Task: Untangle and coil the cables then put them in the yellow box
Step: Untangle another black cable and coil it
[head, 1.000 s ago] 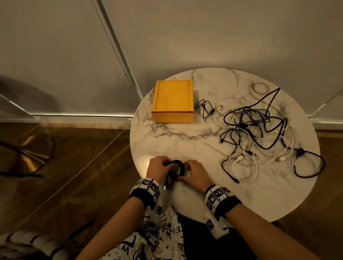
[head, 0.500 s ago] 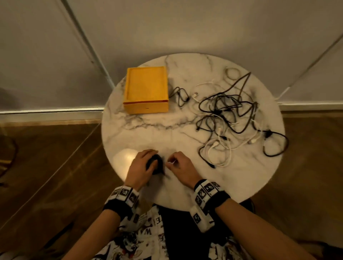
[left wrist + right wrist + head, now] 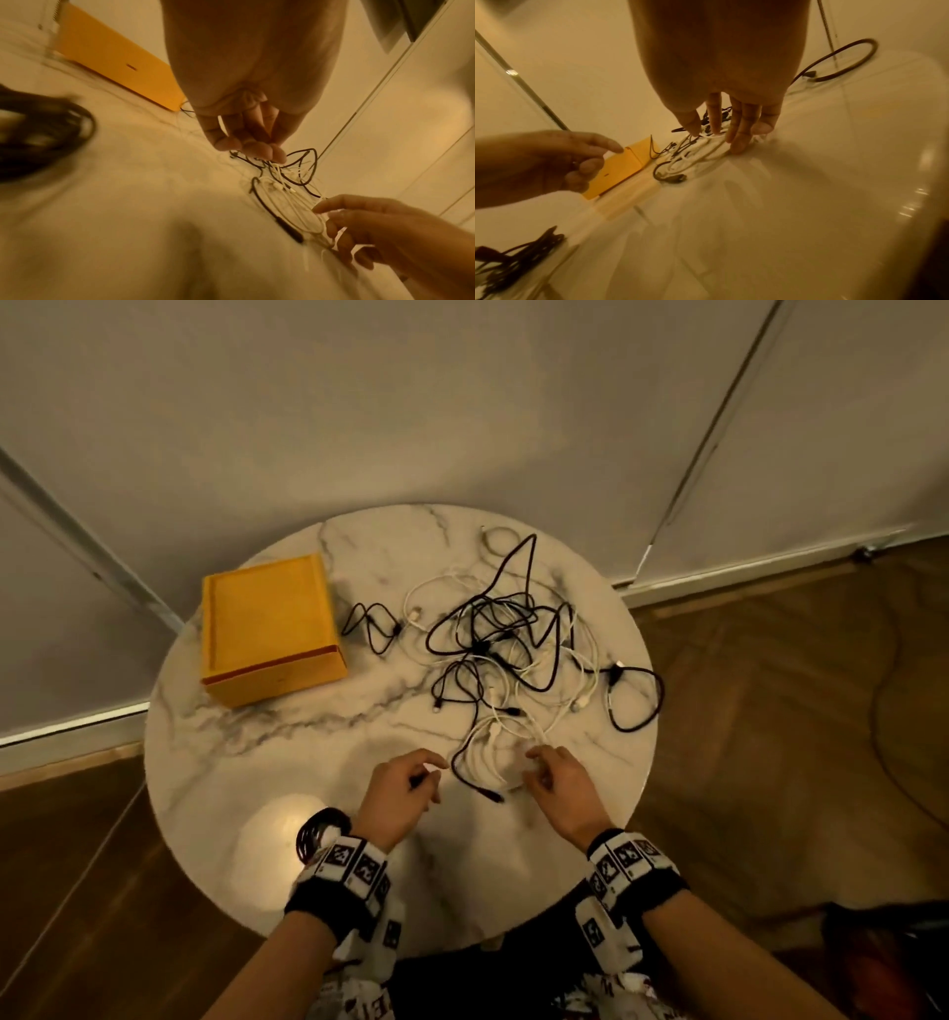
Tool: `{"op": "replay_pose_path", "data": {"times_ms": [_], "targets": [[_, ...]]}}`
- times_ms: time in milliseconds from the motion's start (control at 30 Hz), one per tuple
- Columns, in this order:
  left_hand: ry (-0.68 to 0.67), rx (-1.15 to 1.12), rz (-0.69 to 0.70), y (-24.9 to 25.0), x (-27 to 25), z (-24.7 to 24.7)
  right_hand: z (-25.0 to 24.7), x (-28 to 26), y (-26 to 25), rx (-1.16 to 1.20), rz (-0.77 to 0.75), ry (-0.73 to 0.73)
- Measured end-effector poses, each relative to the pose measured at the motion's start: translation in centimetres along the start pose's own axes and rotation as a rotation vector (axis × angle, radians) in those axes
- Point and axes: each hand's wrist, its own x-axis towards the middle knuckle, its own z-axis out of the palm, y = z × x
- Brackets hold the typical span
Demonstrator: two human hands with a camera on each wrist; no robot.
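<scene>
One black coil (image 3: 319, 832) done behind my left hand (image 3: 400, 793); tangle (image 3: 513, 654) ahead, yellow box (image 3: 267, 629) closed, both hands loose, empty, right hand (image 3: 560, 785) touching white loops.

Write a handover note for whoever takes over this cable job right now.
Left hand: fingers loosely curled, holding nothing, just short of the tangle.
Right hand: fingers straight, touching the white cable loops.
Coiled black cable lies at the near table edge, not yet boxed.
Yellow box is closed, far left.
Left to do: untangle the pile, coil each cable, box all.
</scene>
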Motion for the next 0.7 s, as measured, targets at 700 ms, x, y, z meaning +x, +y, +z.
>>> {"op": "replay_pose_path", "data": {"times_ms": [700], "targets": [[-0.282,-0.138,-0.188,2.5,0.3,4.8,-7.6,5.8,5.9,-0.244,0.284,0.079]]}}
